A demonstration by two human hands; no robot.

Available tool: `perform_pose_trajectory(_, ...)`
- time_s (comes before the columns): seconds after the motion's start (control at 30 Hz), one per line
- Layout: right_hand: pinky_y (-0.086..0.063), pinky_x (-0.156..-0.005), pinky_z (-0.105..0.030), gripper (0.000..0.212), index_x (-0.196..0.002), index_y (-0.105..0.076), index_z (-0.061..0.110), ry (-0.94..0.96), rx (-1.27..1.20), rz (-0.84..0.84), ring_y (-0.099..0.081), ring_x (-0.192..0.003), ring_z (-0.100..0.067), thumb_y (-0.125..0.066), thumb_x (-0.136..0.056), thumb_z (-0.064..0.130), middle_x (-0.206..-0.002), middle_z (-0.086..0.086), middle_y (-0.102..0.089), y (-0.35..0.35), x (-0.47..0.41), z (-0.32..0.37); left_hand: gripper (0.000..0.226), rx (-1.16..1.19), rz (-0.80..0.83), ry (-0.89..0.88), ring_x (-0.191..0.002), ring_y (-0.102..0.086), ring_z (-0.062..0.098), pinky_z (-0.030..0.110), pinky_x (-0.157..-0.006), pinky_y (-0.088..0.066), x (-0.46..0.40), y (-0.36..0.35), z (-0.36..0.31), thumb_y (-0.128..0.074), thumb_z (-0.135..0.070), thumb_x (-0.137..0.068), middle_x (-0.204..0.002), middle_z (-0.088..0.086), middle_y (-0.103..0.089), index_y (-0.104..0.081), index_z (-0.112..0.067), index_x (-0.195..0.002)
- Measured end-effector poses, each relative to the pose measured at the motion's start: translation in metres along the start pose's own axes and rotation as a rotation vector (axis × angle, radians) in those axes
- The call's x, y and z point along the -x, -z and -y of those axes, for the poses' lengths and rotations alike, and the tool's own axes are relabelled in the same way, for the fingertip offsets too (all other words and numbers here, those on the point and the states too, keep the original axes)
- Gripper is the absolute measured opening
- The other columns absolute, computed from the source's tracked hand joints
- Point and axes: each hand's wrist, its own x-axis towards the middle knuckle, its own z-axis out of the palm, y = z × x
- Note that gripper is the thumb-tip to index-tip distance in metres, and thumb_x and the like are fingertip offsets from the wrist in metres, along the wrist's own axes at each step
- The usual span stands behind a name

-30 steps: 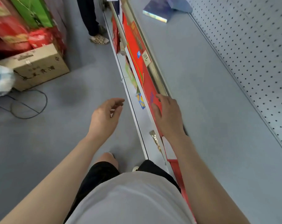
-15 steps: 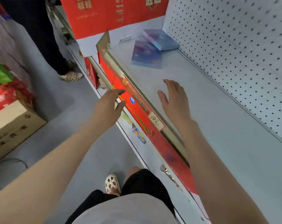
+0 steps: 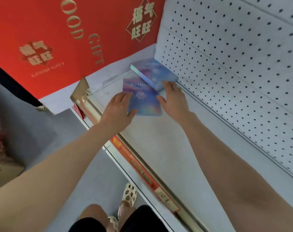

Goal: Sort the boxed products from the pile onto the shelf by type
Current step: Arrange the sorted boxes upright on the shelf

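A flat box [image 3: 143, 99] with a swirling blue, purple and pink holographic cover lies on the grey shelf [image 3: 167, 148], and everything else is placed here from it. White letters near its far edge read roughly "SYHI", the rest too blurred to make out. The left hand [image 3: 116, 110] lies against the box's left edge, fingers fairly straight and thumb at its near corner; the right hand [image 3: 173, 99] is at its right edge, fingers extended toward the back. Both hands look spread and flat against the box's sides, but I cannot tell whether either actually grips it. Just behind the box, touching or overlapping its far corner, a second box [image 3: 155, 72] of the same holographic design sits in the shelf's back corner against the white pegboard [image 3: 234, 64], with a shiny silver side strip facing left. Behind and left of the box stands a big red carton [image 3: 67, 39] printed in gold with "GOOD GIFT" and diamond emblems bearing the characters "福气旺旺". In front of the box, along the shelf's front edge, runs a red and gold price rail [image 3: 139, 166] carrying a handwritten tag [image 3: 164, 196] that appears to read "10", the last figure unclear. Below the rail, a foot in a cream perforated sandal [image 3: 129, 193] stands on the grey floor.
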Motion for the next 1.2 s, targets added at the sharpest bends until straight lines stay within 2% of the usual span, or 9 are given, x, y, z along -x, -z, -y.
perform_pose_trajectory(0.17, -0.043, -0.099, -0.048, 0.068, -0.144, -0.046, 0.008, -0.009, 0.014, -0.001, -0.042, -0.135, -0.038, -0.039, -0.093, 0.052, -0.148, -0.016, -0.046, -0.019, -0.047, 0.002, 0.094, -0.124, 0.126, 0.030, -0.145, -0.023, 0.041, 0.047, -0.118, -0.019, -0.035, -0.014, 0.016, -0.018, -0.066, -0.080, -0.158, 0.018, -0.028, -0.031, -0.005, -0.150)
perform_pose_trajectory(0.27, -0.046, -0.095, -0.049, 0.074, -0.141, -0.052, 0.010, -0.003, -0.027, -0.029, -0.047, -0.132, -0.039, -0.027, -0.087, 0.056, -0.145, -0.015, -0.051, -0.031, -0.051, 0.001, 0.099, -0.133, 0.159, 0.048, -0.150, -0.012, 0.035, 0.042, -0.120, -0.011, -0.039, -0.029, 0.025, -0.008, -0.073, -0.078, -0.164, 0.011, -0.009, -0.016, -0.013, -0.156)
perform_pose_trajectory(0.5, -0.050, -0.096, -0.049, 0.052, -0.133, -0.058, 0.005, -0.149, -0.073, -0.096, -0.055, -0.122, -0.042, -0.055, -0.092, 0.036, -0.136, -0.020, -0.058, -0.035, 0.001, 0.012, 0.095, -0.122, 0.194, 0.049, -0.151, 0.010, 0.023, 0.034, -0.120, 0.004, -0.039, -0.037, 0.032, -0.002, -0.076, -0.080, -0.164, 0.002, 0.012, 0.003, -0.020, -0.157)
perform_pose_trajectory(0.67, -0.051, -0.087, -0.044, 0.054, -0.130, -0.061, 0.013, -0.274, -0.004, -0.152, -0.055, -0.114, -0.035, -0.050, -0.091, 0.048, -0.129, -0.010, -0.061, -0.028, 0.056, 0.040, 0.083, -0.108, 0.234, 0.038, -0.150, 0.014, 0.022, 0.034, -0.121, 0.005, -0.041, -0.032, 0.030, -0.023, -0.066, -0.096, -0.163, 0.005, 0.016, 0.007, -0.017, -0.156)
perform_pose_trajectory(0.77, -0.047, -0.087, -0.042, 0.054, -0.130, -0.060, 0.020, -0.349, -0.006, -0.115, -0.052, -0.112, -0.032, -0.041, -0.094, 0.055, -0.128, -0.003, -0.059, -0.019, 0.075, 0.054, 0.082, -0.098, 0.260, 0.014, -0.150, 0.014, 0.025, 0.035, -0.122, 0.004, -0.041, -0.029, 0.028, -0.028, -0.059, -0.098, -0.163, 0.009, 0.016, 0.006, -0.013, -0.155)
perform_pose_trajectory(0.87, -0.042, -0.091, -0.040, 0.047, -0.125, -0.062, 0.021, -0.450, -0.068, -0.110, -0.051, -0.108, -0.032, -0.051, -0.095, 0.056, -0.120, -0.005, -0.059, -0.004, 0.076, 0.050, 0.082, -0.055, 0.291, -0.029, -0.150, 0.011, 0.030, 0.036, -0.121, 0.001, -0.045, -0.024, 0.030, -0.036, -0.052, -0.099, -0.163, 0.013, 0.013, 0.003, -0.007, -0.155)
perform_pose_trajectory(1.0, -0.035, -0.103, -0.042, 0.096, -0.146, -0.035, 0.013, -0.757, -0.115, 0.008, -0.044, -0.127, -0.035, -0.062, -0.077, 0.073, -0.136, -0.015, -0.048, 0.012, 0.070, 0.029, 0.087, 0.034, 0.392, -0.091, -0.151, 0.004, 0.029, 0.036, -0.122, -0.007, -0.057, -0.012, 0.031, -0.049, -0.044, -0.098, -0.163, 0.013, 0.012, 0.004, -0.004, -0.154)
perform_pose_trajectory(1.1, -0.039, -0.101, -0.043, 0.102, -0.145, -0.030, 0.014, -0.832, -0.238, 0.132, -0.046, -0.124, -0.036, -0.066, -0.072, 0.075, -0.132, -0.016, -0.050, 0.014, 0.065, 0.024, 0.100, 0.240, 0.362, -0.036, -0.144, -0.026, 0.033, 0.039, -0.112, -0.033, -0.065, -0.008, 0.027, -0.070, -0.037, -0.080, -0.158, 0.015, -0.017, -0.009, -0.002, -0.153)
perform_pose_trajectory(1.2, -0.038, -0.100, -0.043, 0.109, -0.151, -0.022, 0.016, -0.833, -0.250, 0.113, -0.044, -0.124, -0.036, -0.069, -0.071, 0.073, -0.132, -0.017, -0.047, 0.012, 0.065, 0.025, 0.097, 0.694, 0.169, 0.232, -0.124, -0.047, 0.019, 0.035, -0.095, -0.045, -0.073, 0.002, 0.015, -0.074, -0.029, -0.074, -0.142, -0.002, -0.040, -0.021, -0.011, -0.153)
